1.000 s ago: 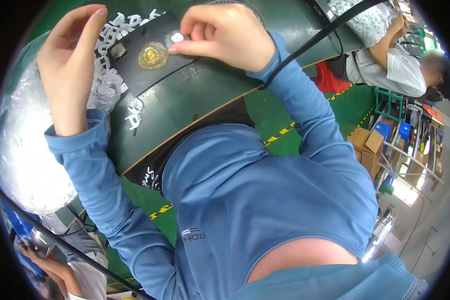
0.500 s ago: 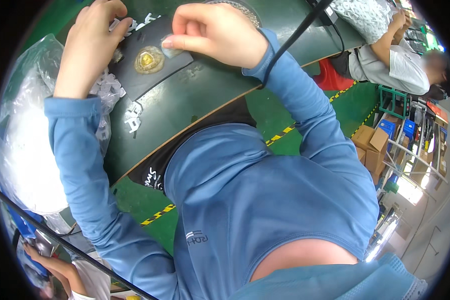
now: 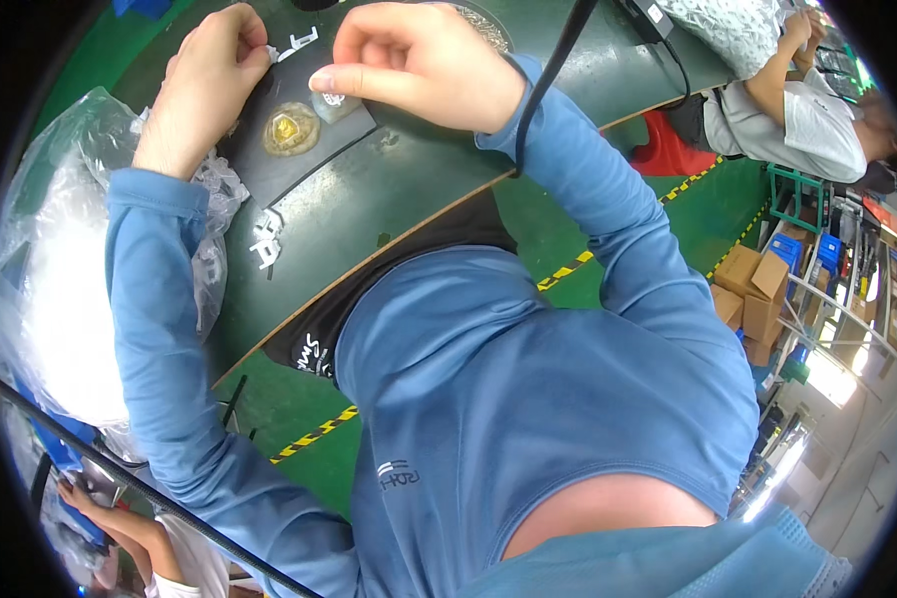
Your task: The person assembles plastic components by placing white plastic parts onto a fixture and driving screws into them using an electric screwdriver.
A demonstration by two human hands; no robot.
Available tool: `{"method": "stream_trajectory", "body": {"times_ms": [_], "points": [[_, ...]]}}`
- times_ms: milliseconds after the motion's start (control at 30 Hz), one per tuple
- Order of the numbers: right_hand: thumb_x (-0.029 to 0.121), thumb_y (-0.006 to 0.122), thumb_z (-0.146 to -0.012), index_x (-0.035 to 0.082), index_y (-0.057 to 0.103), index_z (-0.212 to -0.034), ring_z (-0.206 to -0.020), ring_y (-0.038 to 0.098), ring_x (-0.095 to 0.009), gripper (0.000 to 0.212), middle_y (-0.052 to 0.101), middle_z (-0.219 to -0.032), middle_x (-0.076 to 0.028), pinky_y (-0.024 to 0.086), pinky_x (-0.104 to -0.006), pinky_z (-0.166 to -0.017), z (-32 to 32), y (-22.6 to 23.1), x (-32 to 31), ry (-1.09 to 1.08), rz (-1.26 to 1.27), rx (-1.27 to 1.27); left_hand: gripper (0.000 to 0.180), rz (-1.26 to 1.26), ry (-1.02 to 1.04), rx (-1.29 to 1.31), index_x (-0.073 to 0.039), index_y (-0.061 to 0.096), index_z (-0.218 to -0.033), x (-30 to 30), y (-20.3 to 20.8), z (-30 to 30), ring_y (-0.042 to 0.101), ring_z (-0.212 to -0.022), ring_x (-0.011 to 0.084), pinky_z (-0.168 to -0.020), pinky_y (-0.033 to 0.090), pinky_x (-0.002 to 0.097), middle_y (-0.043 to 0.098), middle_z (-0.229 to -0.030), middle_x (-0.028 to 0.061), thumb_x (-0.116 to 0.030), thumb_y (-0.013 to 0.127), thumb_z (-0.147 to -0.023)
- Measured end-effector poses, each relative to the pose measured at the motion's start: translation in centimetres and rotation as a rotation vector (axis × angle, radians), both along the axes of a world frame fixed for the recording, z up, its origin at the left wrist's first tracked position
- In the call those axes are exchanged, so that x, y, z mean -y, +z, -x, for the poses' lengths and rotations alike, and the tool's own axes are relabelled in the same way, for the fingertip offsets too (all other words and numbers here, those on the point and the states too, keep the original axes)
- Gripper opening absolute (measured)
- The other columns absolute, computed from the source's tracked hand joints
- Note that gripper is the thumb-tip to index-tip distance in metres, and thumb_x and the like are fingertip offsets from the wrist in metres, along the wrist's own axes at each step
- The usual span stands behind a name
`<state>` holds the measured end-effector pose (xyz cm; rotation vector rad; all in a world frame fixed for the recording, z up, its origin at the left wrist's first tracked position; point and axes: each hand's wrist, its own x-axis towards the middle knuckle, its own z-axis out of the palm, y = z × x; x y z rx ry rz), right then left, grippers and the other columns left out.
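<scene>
Head view: small white angular plastic part (image 3: 299, 43) beside left hand (image 3: 207, 90), on dark-green tabletop (image 3: 359, 189).
Left fingertips nearly meet, right hand (image 3: 424, 70) half-curled; I can't tell either's hold. Part probably light, stiff: pinch an edge.

left grip (image 3: 207, 90) shifted rightward, nearer dark sheet (image 3: 267, 177)
</scene>
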<state>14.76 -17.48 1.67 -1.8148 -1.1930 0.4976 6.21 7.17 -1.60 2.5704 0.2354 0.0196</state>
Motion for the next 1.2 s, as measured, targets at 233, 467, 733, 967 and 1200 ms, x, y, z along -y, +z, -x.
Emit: {"method": "stream_trajectory", "body": {"times_ms": [233, 467, 733, 967, 1200], "points": [[0.026, 0.075, -0.094, 0.004, 0.066, -0.083, -0.049, 0.054, -0.015, 0.025, 0.06, -0.058, -0.006, 0.043, -0.0323, -0.051, 0.1, 0.1, 0.1, 0.003, -0.071, -0.065, 0.023, -0.187, -0.041, 0.254, 0.003, 0.059, -0.092, 0.1, -0.9, -0.7, 0.059, -0.078, 0.0208, -0.071, 0.049, 0.0348, 0.059, -0.084, 0.0136, -0.014, 0.074, -0.086], [0.02, 0.076, -0.093, 0.004, 0.067, -0.087, -0.052, 0.055, -0.013, 0.02, 0.061, -0.062, -0.005, 0.044, -0.0311, -0.052, 0.2, -0.3, 0.3, 0.014, -0.124, -0.098, 0.018, 0.14, -0.016, 0.169, 0.002, 0.062, -0.095, -1.1, -1.9, -1.1, 0.057, -0.071, 0.0098, -0.065, 0.048, 0.0263, 0.065, -0.085, 0.0041, -0.005, 0.075, -0.085], [0.026, 0.085, -0.08, 0.009, 0.074, -0.104, -0.062, 0.063, -0.016, 0.032, 0.062, -0.072, -0.002, 0.053, -0.028, -0.056, -0.1, -2.7, -1.2, -0.069, -0.631, 0.639, 0.03, 0.691, 0.107, 0.406, 0.007, 0.058, -0.122, 6.9, 3.8, 3.4, 0.064, -0.09, 0.0097, -0.084, 0.052, 0.0216, 0.068, -0.098, 0.0058, -0.001, 0.071, -0.096], [0.007, 0.082, -0.075, 0.002, 0.067, -0.117, -0.081, 0.066, -0.026, 0.045, 0.065, -0.091, -0.011, 0.052, -0.0331, -0.073, 0.6, 2.6, 1.2, 0.09, 0.096, 1.189, 0.019, 0.639, 0.111, 0.478, 0.004, 0.069, -0.107, 11.1, 5.1, 4.3, 0.062, -0.086, 0.0128, -0.081, 0.05, 0.0271, 0.07, -0.093, 0.0061, -0.005, 0.075, -0.091], [-0.002, 0.082, -0.085, 0.002, 0.066, -0.111, -0.089, 0.064, -0.008, 0.031, 0.069, -0.099, -0.005, 0.052, -0.022, -0.08, 1.5, 2.2, 0.5, -0.121, -0.048, 0.02, 0.041, -0.239, -0.109, 0.948, 0.003, 0.072, -0.106, 10.2, 3.2, 5.0, 0.064, -0.083, 0.0323, -0.072, 0.052, 0.0386, 0.067, -0.096, 0.0155, 0.004, 0.085, -0.068]]}}
